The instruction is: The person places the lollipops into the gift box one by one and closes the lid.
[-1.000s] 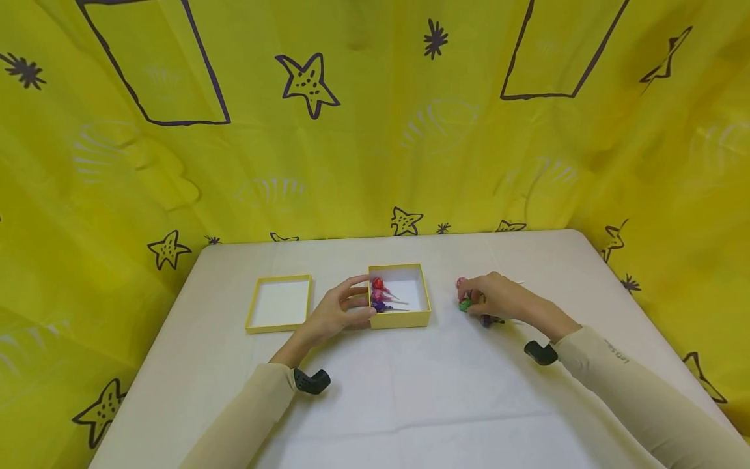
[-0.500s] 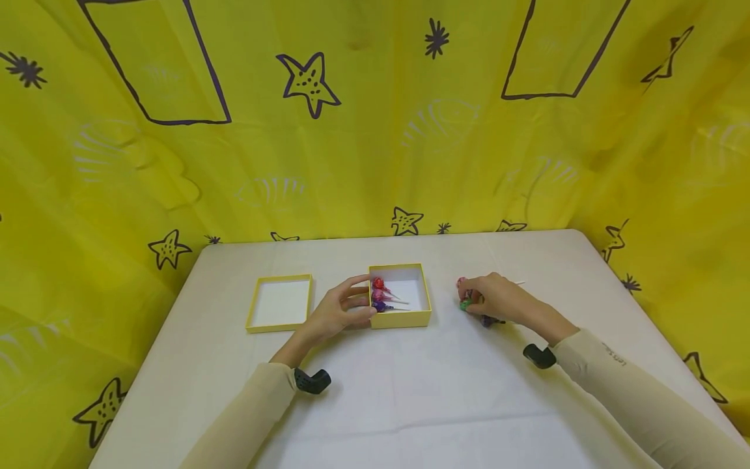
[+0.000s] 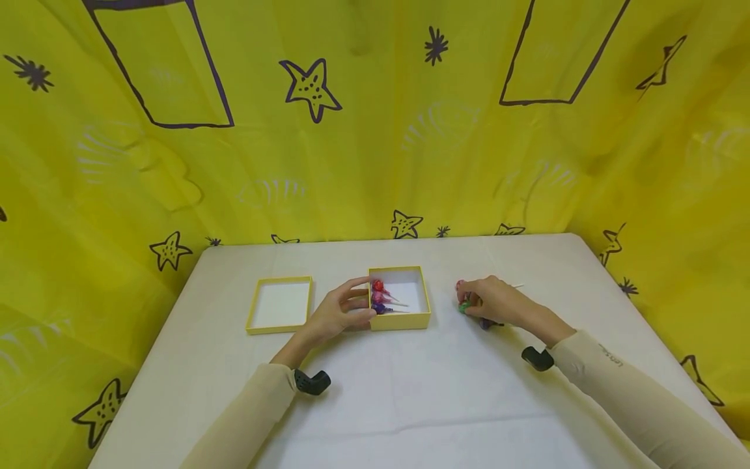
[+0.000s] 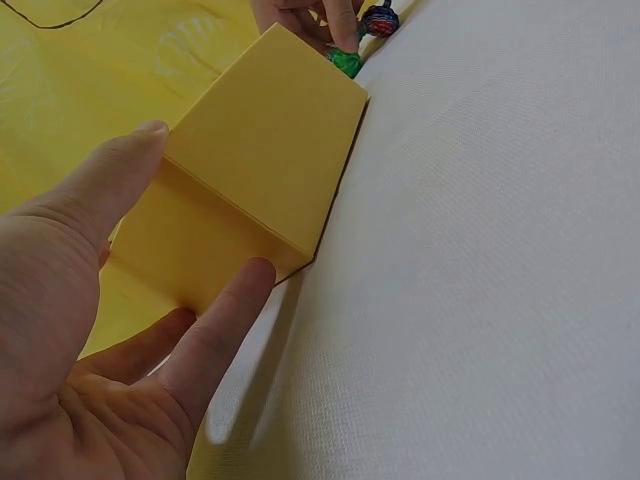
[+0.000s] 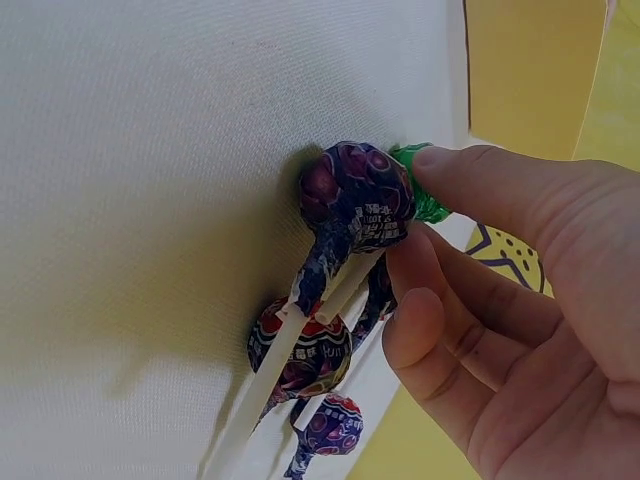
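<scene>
My left hand (image 3: 340,311) touches the left side of an open yellow box (image 3: 404,320), fingers on its wall and thumb at the near corner. Inside lie a red lollipop (image 3: 378,285), a pink lollipop (image 3: 377,297) and a purple lollipop (image 3: 377,308), sticks pointing right. To the right of the box, my right hand (image 3: 498,301) pinches a green-wrapped lollipop (image 5: 432,205) by its head. Beside those fingers, the right wrist view has a large purple lollipop (image 5: 350,190) and a dark red one (image 5: 300,350). A pink head (image 3: 459,284) shows past the fingers in the head view.
A shallow yellow-rimmed lid (image 3: 280,305) lies left of the box, white inside facing up. Everything sits on a white-covered table (image 3: 351,410). A yellow curtain (image 3: 363,156) hangs behind and at both sides.
The head view has tilted slightly, so the scene sits a little lower. Both hands, the box and the lollipops stay practically in place.
</scene>
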The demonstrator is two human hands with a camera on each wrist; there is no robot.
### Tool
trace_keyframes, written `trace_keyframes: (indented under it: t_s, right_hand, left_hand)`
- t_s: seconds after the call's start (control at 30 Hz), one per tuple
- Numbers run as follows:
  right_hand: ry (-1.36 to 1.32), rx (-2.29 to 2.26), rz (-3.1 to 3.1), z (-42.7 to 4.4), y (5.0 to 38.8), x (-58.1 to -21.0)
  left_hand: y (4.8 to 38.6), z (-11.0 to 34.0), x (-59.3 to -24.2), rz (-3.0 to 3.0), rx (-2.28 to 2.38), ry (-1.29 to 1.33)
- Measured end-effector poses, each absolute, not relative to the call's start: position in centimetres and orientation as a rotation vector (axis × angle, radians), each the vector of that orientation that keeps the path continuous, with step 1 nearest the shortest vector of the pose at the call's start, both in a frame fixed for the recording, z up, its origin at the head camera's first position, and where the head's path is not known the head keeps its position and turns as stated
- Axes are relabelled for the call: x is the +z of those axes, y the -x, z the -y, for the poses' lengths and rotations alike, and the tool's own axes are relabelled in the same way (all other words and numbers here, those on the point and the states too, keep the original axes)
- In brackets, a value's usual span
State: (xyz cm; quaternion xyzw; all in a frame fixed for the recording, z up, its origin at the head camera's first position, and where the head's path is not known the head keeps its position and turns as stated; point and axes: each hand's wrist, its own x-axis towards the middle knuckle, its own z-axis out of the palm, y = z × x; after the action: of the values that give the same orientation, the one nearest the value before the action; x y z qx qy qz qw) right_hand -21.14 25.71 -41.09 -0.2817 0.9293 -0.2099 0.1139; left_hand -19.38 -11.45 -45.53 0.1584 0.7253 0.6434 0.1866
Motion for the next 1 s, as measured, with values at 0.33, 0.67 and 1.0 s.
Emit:
trace_keyframes:
  t_s: [0.33,0.67,1.0]
  right_hand:
    - [0.786,-0.682,-2.706,-25.8,21.1,-41.5]
    - [0.887,-0.87,-2.588,-26.4,22.0,-40.4]
    - [0.964,-0.97,-2.528,-26.5,23.2,-38.4]
  left_hand:
    - [19.2,11.4,-45.6,-2.04,1.808,-0.426]
    - [19.3,11.5,-45.7,-2.055,1.815,-0.439]
    - [19.4,11.4,-45.6,-2.07,1.807,-0.444]
